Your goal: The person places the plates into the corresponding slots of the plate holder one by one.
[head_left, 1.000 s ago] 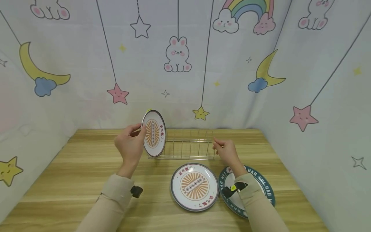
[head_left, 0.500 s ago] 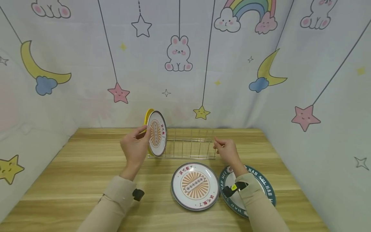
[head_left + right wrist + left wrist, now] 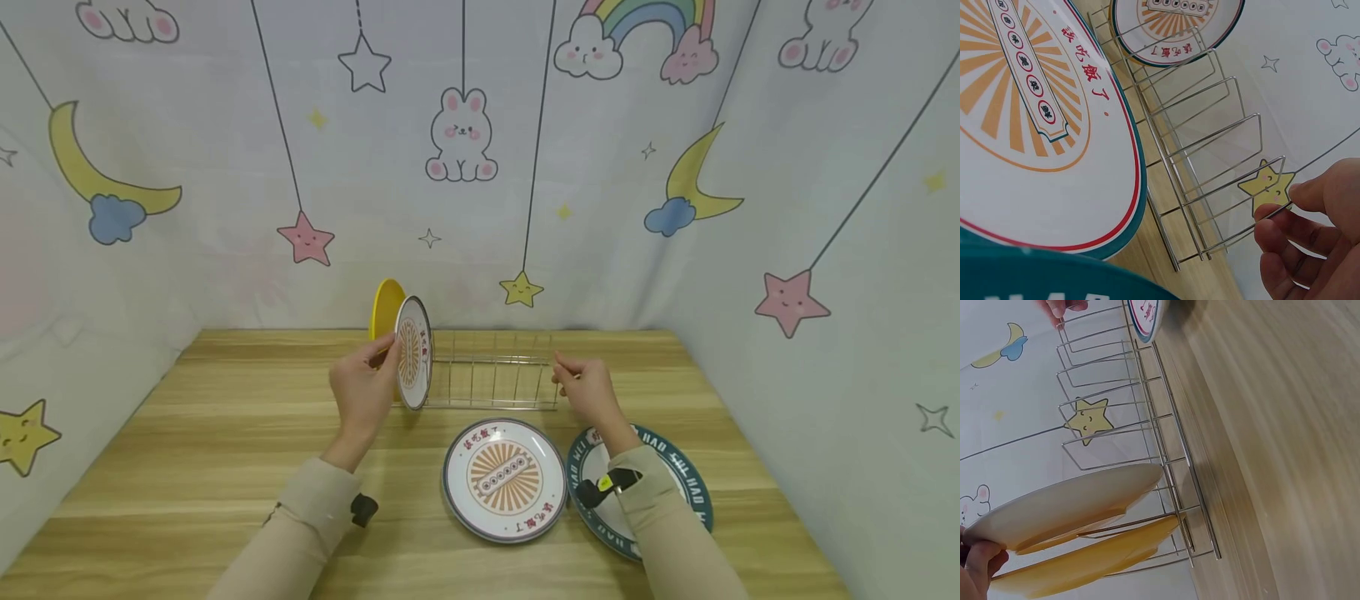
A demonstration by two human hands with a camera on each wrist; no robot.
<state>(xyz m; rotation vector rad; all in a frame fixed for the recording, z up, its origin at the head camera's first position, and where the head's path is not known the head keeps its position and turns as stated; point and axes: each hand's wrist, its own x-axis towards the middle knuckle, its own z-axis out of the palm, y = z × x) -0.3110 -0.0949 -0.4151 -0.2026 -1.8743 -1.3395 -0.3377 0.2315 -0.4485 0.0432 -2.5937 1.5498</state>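
Observation:
My left hand (image 3: 362, 393) pinches the left edge of a white plate (image 3: 414, 354) with an orange sunburst print, held nearly upright at the left end of a wire dish rack (image 3: 487, 407). In the left wrist view the lower edge of this plate (image 3: 1085, 500) reaches down to the rack's rails. Just to its left, a yellow plate (image 3: 386, 310) stands leaning in the end slot, partly hidden. My right hand (image 3: 588, 392) holds the rack's right end; the right wrist view has its thumb and fingers (image 3: 1300, 194) pinching the last wire divider.
A matching sunburst plate (image 3: 504, 481) lies flat in front of the rack. To its right, a larger green-rimmed plate (image 3: 693, 492) is partly covered by my right forearm. A patterned cloth (image 3: 600, 250) hangs behind the wooden table (image 3: 187, 467).
My left hand has moved right and slightly down with the white plate, which is now turned more edge-on. More of the yellow plate shows behind it. The right hand stays on the rack.

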